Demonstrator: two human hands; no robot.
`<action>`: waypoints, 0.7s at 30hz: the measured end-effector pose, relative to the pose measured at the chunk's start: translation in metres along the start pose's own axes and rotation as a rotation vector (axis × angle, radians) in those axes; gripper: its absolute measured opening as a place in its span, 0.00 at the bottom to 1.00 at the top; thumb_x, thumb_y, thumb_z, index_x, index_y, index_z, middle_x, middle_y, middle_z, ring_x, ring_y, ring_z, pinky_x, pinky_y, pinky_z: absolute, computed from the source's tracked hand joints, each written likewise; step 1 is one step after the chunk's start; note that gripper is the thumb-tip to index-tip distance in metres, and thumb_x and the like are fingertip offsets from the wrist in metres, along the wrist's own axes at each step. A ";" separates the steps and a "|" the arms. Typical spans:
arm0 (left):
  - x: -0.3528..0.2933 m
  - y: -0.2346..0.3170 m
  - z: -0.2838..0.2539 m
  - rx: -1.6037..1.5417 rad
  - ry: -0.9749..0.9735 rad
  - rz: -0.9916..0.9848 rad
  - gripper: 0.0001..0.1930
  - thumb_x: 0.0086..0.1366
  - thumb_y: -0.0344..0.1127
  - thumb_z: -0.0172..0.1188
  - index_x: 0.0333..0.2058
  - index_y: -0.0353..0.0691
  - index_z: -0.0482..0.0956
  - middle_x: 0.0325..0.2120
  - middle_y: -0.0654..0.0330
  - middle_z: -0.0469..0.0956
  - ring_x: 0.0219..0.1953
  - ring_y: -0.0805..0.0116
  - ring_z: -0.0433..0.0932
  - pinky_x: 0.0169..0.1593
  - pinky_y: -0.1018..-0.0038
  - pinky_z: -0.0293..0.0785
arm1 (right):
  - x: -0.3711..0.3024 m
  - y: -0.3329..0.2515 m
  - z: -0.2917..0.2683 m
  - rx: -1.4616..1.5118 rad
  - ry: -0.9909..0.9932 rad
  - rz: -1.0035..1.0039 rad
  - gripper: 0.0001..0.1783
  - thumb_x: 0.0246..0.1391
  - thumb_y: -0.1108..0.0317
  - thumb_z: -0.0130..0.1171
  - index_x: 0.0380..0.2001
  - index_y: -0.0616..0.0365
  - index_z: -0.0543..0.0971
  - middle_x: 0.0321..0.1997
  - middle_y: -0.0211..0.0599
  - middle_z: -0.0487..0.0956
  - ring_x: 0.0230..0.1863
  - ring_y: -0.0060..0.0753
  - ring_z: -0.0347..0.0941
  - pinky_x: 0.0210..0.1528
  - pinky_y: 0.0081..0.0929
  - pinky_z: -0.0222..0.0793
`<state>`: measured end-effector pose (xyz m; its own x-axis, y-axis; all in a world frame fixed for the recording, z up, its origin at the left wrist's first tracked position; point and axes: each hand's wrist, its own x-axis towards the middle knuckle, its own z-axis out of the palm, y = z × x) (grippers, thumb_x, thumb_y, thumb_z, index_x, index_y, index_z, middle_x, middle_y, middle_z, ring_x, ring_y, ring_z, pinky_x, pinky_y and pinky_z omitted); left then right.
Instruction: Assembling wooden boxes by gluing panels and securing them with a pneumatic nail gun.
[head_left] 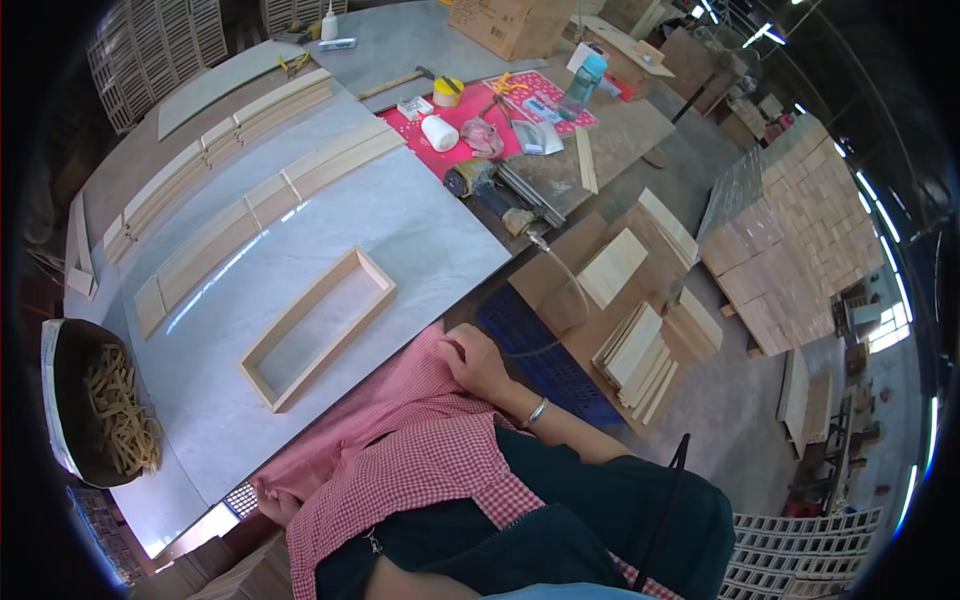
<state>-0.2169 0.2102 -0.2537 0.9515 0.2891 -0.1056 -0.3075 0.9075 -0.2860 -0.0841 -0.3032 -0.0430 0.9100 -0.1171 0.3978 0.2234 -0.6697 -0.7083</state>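
A red-and-white checked apron (400, 455) lies over my lap, its edge pulled up against the front of the table. My right hand (475, 362), with a silver bangle at the wrist, is closed on the apron's right corner. At the left corner my left hand (277, 502) pinches the cloth; part of that hand is hidden. Just beyond the apron, a rectangular wooden frame (318, 328) rests on the grey tabletop (420, 235). Neither hand touches the frame.
Rows of wooden strips (265, 200) lie farther back. A bin of wood offcuts (125, 420) stands left. A pneumatic nail gun (490, 195) lies by a pink cloth (435, 155) holding a white bottle and tape. Boards (630, 355) are stacked right, near a blue water bottle (583, 88).
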 end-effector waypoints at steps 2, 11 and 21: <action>0.010 -0.005 0.025 0.271 0.279 0.032 0.23 0.72 0.35 0.59 0.62 0.33 0.69 0.55 0.45 0.73 0.60 0.54 0.73 0.64 0.65 0.71 | -0.014 0.033 0.007 -0.065 -0.060 0.067 0.12 0.63 0.66 0.55 0.30 0.65 0.77 0.31 0.44 0.78 0.29 0.40 0.71 0.35 0.33 0.68; 0.077 -0.083 0.036 1.149 0.735 -0.427 0.27 0.71 0.41 0.60 0.65 0.37 0.68 0.61 0.45 0.71 0.59 0.52 0.74 0.58 0.61 0.78 | 0.020 0.094 0.010 -0.043 -0.678 0.852 0.25 0.68 0.51 0.51 0.41 0.68 0.80 0.39 0.48 0.83 0.39 0.48 0.78 0.46 0.39 0.72; 0.027 -0.167 0.028 1.983 0.611 -0.349 0.27 0.73 0.40 0.58 0.66 0.37 0.65 0.60 0.48 0.74 0.56 0.53 0.78 0.60 0.65 0.76 | 0.031 0.196 0.074 -0.022 -0.607 0.348 0.34 0.67 0.47 0.51 0.64 0.62 0.71 0.69 0.45 0.72 0.67 0.46 0.69 0.69 0.36 0.64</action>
<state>-0.1399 0.0747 -0.1819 0.7017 0.3372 -0.6276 0.6556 0.0392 0.7541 0.0132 -0.3840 -0.2128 0.9631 0.0988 -0.2503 -0.1174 -0.6828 -0.7211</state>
